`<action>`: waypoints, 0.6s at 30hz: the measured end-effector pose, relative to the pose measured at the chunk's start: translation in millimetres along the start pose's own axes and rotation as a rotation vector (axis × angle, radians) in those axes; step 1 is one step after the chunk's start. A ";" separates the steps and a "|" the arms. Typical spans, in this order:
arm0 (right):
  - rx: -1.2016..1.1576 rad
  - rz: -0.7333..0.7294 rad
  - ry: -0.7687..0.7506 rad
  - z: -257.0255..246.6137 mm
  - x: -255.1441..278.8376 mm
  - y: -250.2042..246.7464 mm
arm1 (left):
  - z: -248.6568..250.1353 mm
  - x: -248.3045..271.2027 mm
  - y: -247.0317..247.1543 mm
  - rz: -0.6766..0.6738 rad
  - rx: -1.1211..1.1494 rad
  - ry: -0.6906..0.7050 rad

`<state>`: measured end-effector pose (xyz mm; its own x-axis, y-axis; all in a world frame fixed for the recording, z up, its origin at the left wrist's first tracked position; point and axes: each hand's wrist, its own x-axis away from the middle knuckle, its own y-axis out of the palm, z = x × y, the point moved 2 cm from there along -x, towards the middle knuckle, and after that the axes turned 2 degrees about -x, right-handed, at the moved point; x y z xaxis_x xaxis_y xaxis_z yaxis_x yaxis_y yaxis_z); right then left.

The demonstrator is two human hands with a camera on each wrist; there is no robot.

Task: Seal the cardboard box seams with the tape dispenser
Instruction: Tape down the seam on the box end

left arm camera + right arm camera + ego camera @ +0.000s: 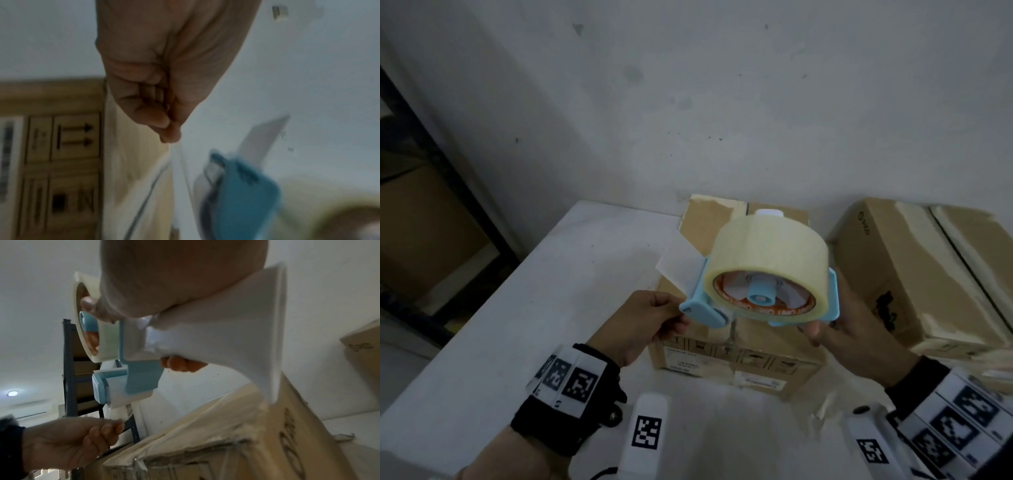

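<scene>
Here we pinch the loose end of the clear tape [677, 265] with our left hand [643, 322]. Our right hand [859, 329] grips the blue tape dispenser [767, 274] from below and holds it up in the air, above the cardboard box [736, 356]. That box sits on the white table [544, 308]. Another box [928, 274] sits to the right.
</scene>
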<state>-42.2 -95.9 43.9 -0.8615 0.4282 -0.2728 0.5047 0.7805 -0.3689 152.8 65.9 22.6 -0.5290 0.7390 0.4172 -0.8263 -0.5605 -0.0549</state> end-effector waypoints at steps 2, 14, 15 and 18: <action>0.001 0.005 -0.007 2.9 3.9 -6.5 | -3.4 0.2 -12.3 0.071 0.001 0.001; 0.090 -0.079 0.096 8.1 8.0 0.5 | -19.0 -4.3 -28.7 0.252 -0.146 0.085; 0.118 -0.091 0.099 7.3 6.7 4.8 | -19.8 -4.7 -32.2 0.279 -0.167 0.096; 0.181 -0.118 0.117 2.8 1.7 14.7 | -24.2 -5.1 -41.7 0.319 -0.210 0.105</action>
<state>-36.0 -85.0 35.5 -0.9102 0.3972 -0.1173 0.3928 0.7384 -0.5481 185.3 94.5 0.9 -0.7736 0.5802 0.2548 -0.6329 -0.6878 -0.3555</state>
